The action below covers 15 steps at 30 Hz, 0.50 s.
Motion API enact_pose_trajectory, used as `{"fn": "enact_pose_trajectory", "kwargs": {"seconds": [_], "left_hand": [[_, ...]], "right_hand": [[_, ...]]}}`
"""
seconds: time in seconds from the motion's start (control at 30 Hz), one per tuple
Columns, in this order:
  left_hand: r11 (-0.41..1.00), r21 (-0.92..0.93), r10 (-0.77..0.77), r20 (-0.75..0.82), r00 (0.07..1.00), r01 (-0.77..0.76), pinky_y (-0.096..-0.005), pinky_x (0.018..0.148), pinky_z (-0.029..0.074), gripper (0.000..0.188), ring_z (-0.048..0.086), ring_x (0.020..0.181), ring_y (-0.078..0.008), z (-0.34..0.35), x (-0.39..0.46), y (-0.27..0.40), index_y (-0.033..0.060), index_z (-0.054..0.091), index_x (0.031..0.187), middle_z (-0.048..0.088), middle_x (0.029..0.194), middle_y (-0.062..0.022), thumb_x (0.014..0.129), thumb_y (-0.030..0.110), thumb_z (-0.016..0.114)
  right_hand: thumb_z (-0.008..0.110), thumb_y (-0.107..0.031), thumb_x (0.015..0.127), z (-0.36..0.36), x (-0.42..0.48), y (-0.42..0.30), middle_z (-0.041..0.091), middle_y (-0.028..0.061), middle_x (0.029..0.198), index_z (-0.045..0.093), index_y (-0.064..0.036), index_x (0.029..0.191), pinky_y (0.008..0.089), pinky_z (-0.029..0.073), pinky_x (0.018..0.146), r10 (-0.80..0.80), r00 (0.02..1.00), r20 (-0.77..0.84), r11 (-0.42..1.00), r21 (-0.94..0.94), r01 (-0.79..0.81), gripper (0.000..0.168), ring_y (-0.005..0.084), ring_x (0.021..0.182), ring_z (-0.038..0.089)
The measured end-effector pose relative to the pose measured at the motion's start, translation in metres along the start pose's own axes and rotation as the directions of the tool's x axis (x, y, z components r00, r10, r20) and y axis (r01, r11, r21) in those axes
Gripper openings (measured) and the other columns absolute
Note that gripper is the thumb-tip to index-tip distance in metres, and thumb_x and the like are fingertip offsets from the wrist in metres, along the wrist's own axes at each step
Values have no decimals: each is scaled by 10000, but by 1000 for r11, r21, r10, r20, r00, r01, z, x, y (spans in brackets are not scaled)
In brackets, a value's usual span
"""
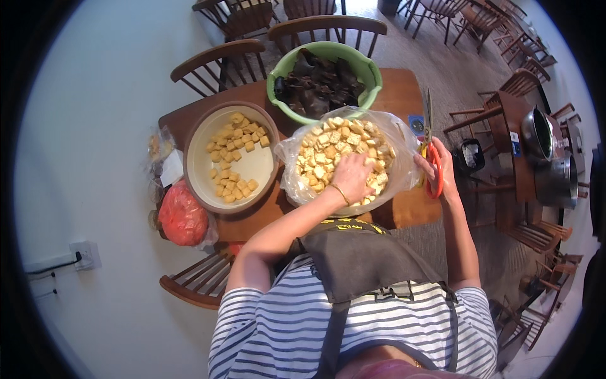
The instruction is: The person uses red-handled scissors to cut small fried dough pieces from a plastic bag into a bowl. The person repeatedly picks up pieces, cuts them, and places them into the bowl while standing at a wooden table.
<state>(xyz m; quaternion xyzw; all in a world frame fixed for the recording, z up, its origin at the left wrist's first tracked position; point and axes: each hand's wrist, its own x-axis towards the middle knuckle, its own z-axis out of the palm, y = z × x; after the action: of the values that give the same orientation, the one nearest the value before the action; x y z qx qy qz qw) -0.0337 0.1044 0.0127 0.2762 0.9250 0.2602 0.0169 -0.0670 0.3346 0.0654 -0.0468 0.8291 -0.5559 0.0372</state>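
My left hand (352,177), with a thin bangle at the wrist, rests on fried tofu cubes (334,142), its fingers partly sunk among them; whether it grips any is hidden. The cubes fill a clear plastic bag (402,137) that lies open in front of me. At the bag's right edge, my right hand (438,161) holds scissors (433,156) with red handles, blades pointing away from me. A yellow-handled thing is partly hidden by that hand. To the left, a cream basin (255,173) with a brown rim holds more golden cubes (232,142).
Behind the bag, a green plastic basin (369,78) holds dark, leathery pieces, possibly wood ear fungus (322,85). A red plastic bag (183,215) sits at the left edge of the wooden table (412,208). Wooden chairs (222,61) surround it; metal pots (556,182) stand farther right.
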Motion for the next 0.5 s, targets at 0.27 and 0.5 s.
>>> {"fn": "enact_pose_trajectory", "kwargs": {"seconds": [0.27,0.5], "left_hand": [[926,-371,-221,-391,894,67,-295,747,492,348,569,874,-208,-39,-19,-38,21,596,1095,545,1022,-107,747,12,587],[719,-111,-607,-581,542,686,-403,894,430,390,526,1022,-345,-73,-84,-212,43,575,1121,556,1073,-186,736,21,524]], "right_hand": [[615,-34,787,-10,-8,1,602,259,864,523,-2,1123,371,486,698,-172,985,17,861,-483,158,350,379,792,617],[621,-31,785,-26,-12,9,606,267,1008,519,25,1166,405,478,810,-111,988,-109,873,-485,44,399,405,972,595]]}}
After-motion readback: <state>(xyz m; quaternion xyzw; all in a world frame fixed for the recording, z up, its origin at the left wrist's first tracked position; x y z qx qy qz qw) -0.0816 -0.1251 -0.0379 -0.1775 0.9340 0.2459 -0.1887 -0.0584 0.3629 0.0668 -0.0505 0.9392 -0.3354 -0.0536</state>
